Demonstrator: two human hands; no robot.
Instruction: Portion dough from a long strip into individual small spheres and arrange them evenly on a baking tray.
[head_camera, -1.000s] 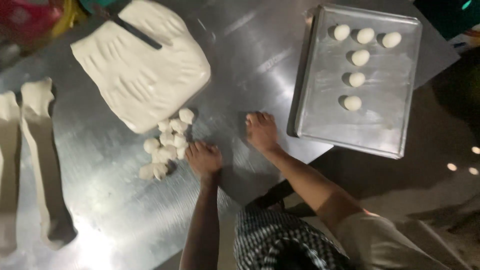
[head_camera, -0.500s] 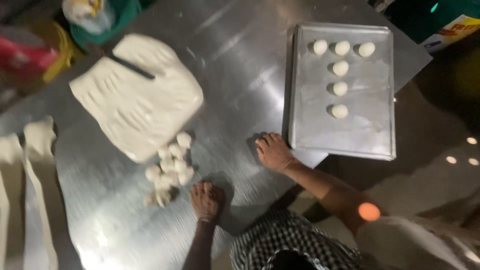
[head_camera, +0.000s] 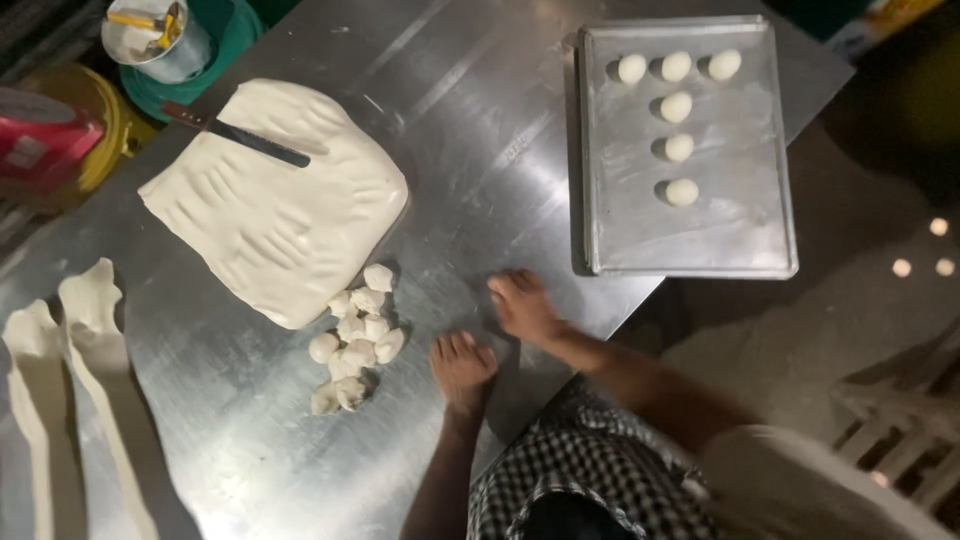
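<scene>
1. Left hand: lying palm-down on the steel worktop, fingers together; its grip is lying flat and whether anything is sitting under the palm cannot be told.
2. Right hand: pressing palm-down on the worktop just beside the left hand, blurred; its grip is also lying flat and what it may be covering cannot be told.
3. Cut dough pieces: sitting in a loose heap on the worktop, just left of the left hand and touching the edge of the dough slab.
4. Dough slab: lying flattened on the worktop, showing finger grooves.
5. Knife: resting with its dark blade on the slab's far edge.
6. Baking tray: sitting at the worktop's right side, beyond the right hand.
7. Dough balls: six sitting on the tray, three in a far row, three running nearer.
8. Dough strips: two lying at the worktop's left end, well apart from both hands.
</scene>
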